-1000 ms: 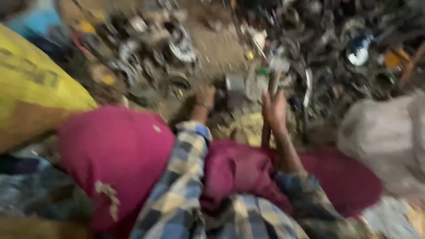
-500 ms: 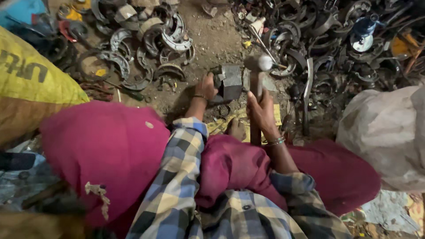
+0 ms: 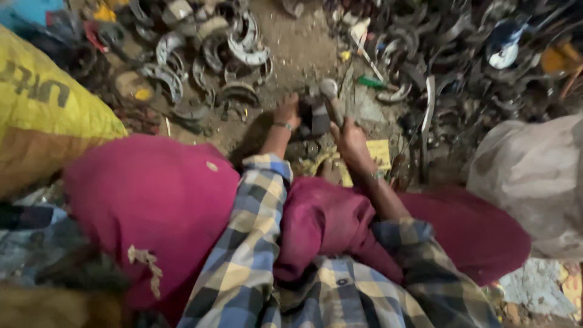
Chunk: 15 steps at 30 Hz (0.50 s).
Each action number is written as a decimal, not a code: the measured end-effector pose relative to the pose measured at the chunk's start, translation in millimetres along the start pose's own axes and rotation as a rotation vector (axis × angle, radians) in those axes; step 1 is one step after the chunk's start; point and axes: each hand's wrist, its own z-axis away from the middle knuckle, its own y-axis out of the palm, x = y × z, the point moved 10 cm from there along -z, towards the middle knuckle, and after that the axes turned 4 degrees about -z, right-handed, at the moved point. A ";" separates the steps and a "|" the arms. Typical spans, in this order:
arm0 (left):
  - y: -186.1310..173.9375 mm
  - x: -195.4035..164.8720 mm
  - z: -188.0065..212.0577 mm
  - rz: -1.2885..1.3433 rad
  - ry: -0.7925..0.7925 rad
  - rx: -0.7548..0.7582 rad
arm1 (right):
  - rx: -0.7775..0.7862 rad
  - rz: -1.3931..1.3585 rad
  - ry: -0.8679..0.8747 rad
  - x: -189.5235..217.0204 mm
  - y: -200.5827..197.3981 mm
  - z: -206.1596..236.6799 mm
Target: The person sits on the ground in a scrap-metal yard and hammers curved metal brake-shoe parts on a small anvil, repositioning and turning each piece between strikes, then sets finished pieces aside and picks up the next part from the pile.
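I sit on the ground with magenta cloth over my knees and checked sleeves on both arms. My left hand [image 3: 286, 113] holds a dark metal part [image 3: 314, 115] steady on the dirt in front of me. My right hand [image 3: 351, 140] grips the handle of a hammer [image 3: 331, 100], whose grey head is just above and beside the dark part. Both wrists wear thin bangles. What lies under the part is hidden by my hands.
Curved metal scrap pieces [image 3: 231, 54] lie in heaps to the far left and far right [image 3: 461, 54] on the dirt. A yellow sack [image 3: 42, 115] sits at my left, a pale grey sack [image 3: 534, 176] at my right. A yellow scrap [image 3: 379, 152] lies by my right wrist.
The hammer head has come down from above toward the dark part. My left hand stays on the part. The view has sharpened and shifted slightly.
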 end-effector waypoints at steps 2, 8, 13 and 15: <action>4.2 1.7 -2.5 -0.012 -0.029 0.061 | -0.004 -0.206 0.086 -11.3 -3.0 2.3; 15.7 9.7 -3.1 -0.027 -0.118 0.104 | -0.286 -0.674 -0.277 35.2 -111.0 19.6; 11.8 9.4 -2.7 -0.068 -0.109 0.037 | -0.649 -0.704 -0.714 63.5 -198.0 35.8; 16.2 11.8 -2.1 -0.058 -0.116 0.073 | -0.633 -0.690 -0.686 58.7 -176.2 30.9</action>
